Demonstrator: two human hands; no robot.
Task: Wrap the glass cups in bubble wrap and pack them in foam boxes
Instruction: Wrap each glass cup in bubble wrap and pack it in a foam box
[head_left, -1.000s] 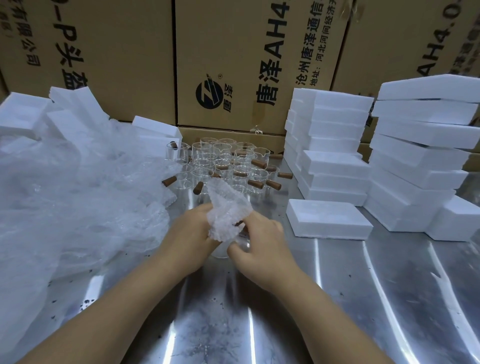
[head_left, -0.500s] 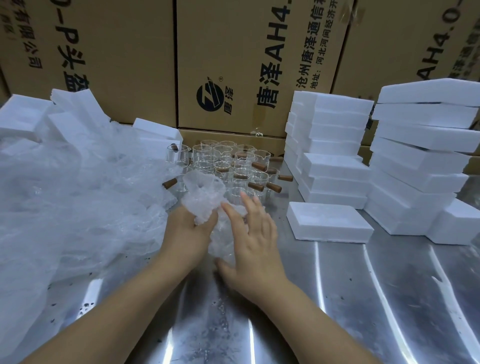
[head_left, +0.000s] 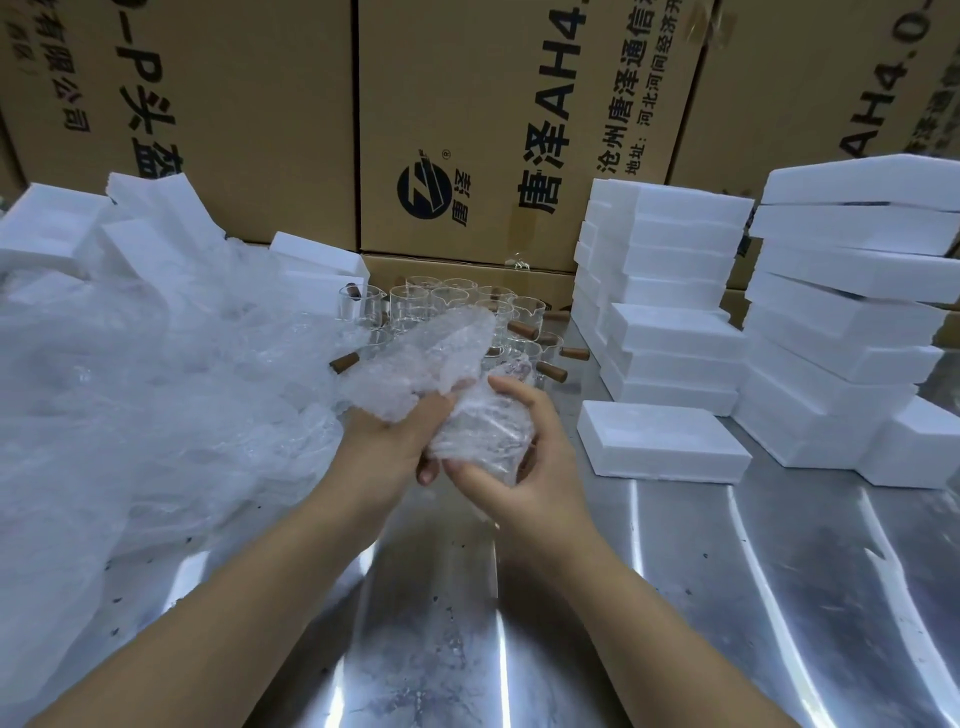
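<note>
glass cup (head_left: 488, 436): being held up over the tabletop (head_left: 727, 571) at the centre of the view, between the two hands, its body showing dimly through the wrap.
bubble wrap (head_left: 436, 353): lying round the cup, with its loose end standing up and spreading toward the upper left, above the left hand.
left hand (head_left: 384, 441): gripping the gathered wrap at the cup's left side, fingers curling into it, thumb tip showing under the bundle.
right hand (head_left: 535, 467): clasping the wrapped cup from the right, fingers (head_left: 519, 395) bending over its far side and thumb lying along its near side.
unwrapped cups (head_left: 441, 301): standing in a cluster just behind the hands, brown handles (head_left: 519, 328) sticking out sideways.
single foam box (head_left: 660, 447): lying flat on the tabletop, near the right hand.
foam box stacks (head_left: 670, 291): rising behind that box, with a second stack (head_left: 852, 312) further right.
plastic pile (head_left: 130, 389): heaping over the left of the tabletop, partly covering more foam pieces (head_left: 47, 228).
cardboard cartons (head_left: 467, 130): standing as a wall behind everything, printed with dark lettering.
</note>
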